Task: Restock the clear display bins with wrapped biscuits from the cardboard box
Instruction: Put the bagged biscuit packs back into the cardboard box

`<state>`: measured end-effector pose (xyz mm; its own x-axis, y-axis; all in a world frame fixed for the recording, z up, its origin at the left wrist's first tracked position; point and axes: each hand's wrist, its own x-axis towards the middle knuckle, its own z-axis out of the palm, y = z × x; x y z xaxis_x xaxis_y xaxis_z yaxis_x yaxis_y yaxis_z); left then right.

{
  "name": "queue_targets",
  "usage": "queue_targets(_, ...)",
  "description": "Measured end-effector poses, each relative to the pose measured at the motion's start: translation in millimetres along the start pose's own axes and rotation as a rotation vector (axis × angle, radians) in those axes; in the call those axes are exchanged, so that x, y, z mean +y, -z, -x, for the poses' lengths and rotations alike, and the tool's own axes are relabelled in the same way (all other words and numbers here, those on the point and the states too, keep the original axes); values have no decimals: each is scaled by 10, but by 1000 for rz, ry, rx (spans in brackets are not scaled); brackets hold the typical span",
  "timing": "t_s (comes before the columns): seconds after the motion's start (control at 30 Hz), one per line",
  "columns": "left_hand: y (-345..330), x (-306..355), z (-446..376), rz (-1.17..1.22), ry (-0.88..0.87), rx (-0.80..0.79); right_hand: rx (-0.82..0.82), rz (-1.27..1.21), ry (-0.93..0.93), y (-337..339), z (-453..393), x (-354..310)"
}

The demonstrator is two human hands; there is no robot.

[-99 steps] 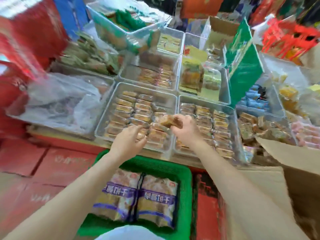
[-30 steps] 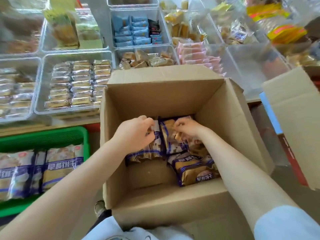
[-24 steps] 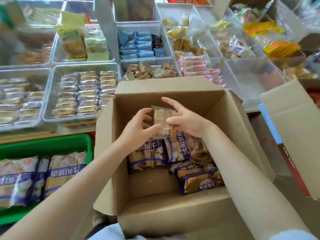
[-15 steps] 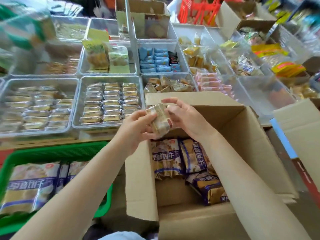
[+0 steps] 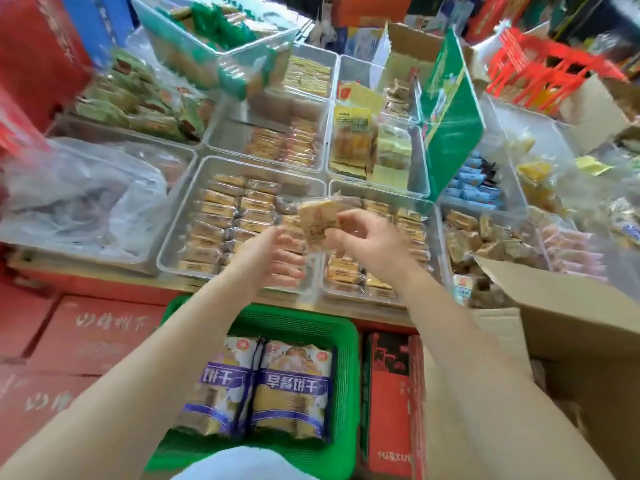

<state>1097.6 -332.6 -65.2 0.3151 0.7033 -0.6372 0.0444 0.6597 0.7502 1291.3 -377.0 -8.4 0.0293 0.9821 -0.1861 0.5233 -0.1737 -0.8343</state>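
- My right hand (image 5: 363,237) pinches a wrapped biscuit (image 5: 317,220), held above the seam between two clear display bins.
- My left hand (image 5: 273,258) hovers just beside it, fingers loosely extended, holding nothing.
- Left bin (image 5: 180,216) and right bin (image 5: 434,237) both contain rows of biscuits.
- Cardboard box (image 5: 571,306): at right, flap open.
- Green basket (image 5: 349,375): below, holds two bags.
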Motion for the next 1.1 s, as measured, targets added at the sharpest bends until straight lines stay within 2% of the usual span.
queue_targets(0.07,345,-79,-272,-390,-185,246,53,54,-104,-200,-291,10)
queue_targets(0.13,670,-219,-519,-890,-388,366,118,203,-152,-329,-587,58)
queue_targets(0.2,946,-404,-746,-1260,-448,349,192,327,-157,-427,-886,108)
queue_targets(0.27,1098,-525,-900,-1422,-372,265,254,432,-143,-537,-1194,172)
queue_targets(0.4,1123,-544,-966,-1412,-374,257,237,824,-121,-834,-1722,406)
queue_targets(0.5,1145,-542,-1005,-1408,-350,246,65,1186,-124,-1053,-1955,585)
queue_targets(0.57,1157,-562,-1030,-1418,-339,239,-21,1249,-164,-1155,-2052,653)
queue_targets(0.63,1159,-576,-1045,-1412,-348,250,-32,1260,-168,-1189,-2118,698)
queue_targets(0.73,1150,-572,-1038,-1408,-345,263,-68,1339,-73,-1248,-2133,749)
queue_targets(0.9,1135,-530,-1033,-1397,-341,273,-140,1234,-143,-1474,-1922,723)
queue_targets(1.0,1139,-541,-1000,-1402,-340,253,-201,1037,-213,-1465,-1713,618)
queue_targets(1.1,1136,-521,-962,-1406,-294,246,-245,799,-188,-1330,-1366,502)
